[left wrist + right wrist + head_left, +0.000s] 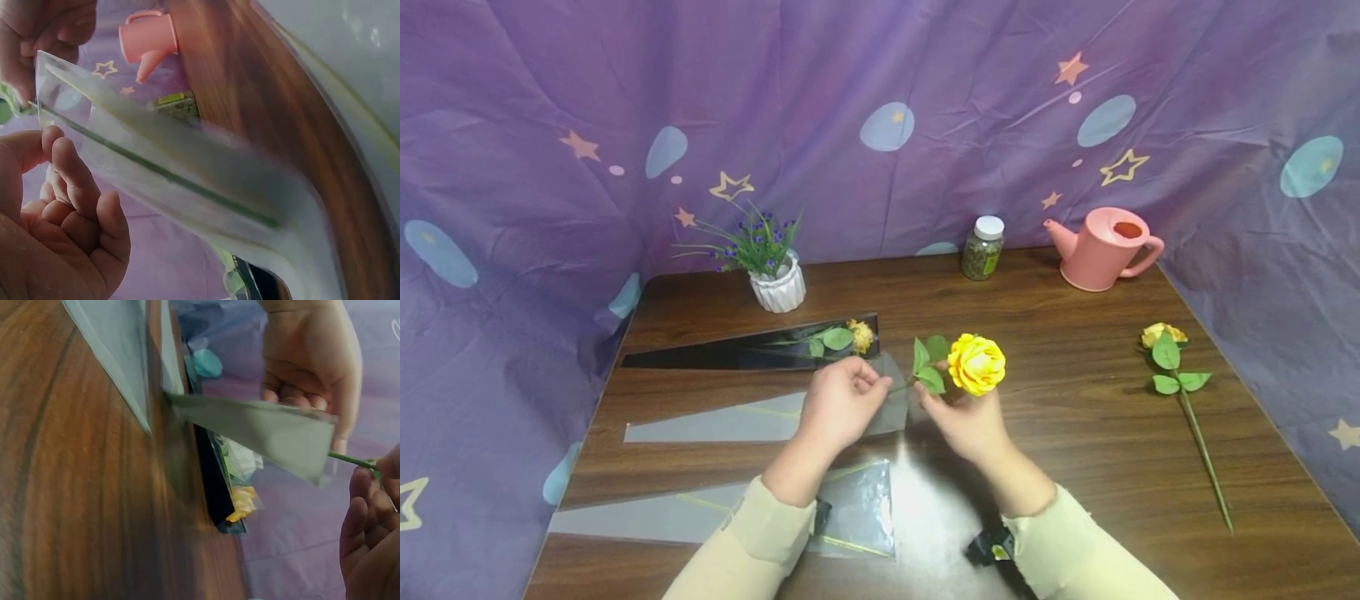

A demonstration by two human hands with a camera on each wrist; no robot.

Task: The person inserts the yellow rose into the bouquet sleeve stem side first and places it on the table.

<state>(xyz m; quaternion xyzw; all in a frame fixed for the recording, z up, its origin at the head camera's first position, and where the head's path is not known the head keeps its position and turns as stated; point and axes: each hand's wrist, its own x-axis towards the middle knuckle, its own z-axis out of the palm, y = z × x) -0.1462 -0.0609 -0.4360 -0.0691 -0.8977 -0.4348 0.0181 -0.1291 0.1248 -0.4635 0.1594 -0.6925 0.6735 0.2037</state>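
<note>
A yellow artificial rose with green leaves lies across the front of my right hand, which pinches its stem just below the leaves. My left hand pinches the open wide end of a clear, tapered flower sleeve. Inside that sleeve, in the left wrist view, runs the rose's green stem, slanting toward the narrow end. The right wrist view shows the sleeve raised off the table, with the stem passing from its mouth to my right fingers.
Behind the hands lies a black-backed sleeve holding a pale yellow rose. Another clear sleeve is nearer me. A loose rose lies at right. Along the back stand a potted plant, a jar and a pink watering can.
</note>
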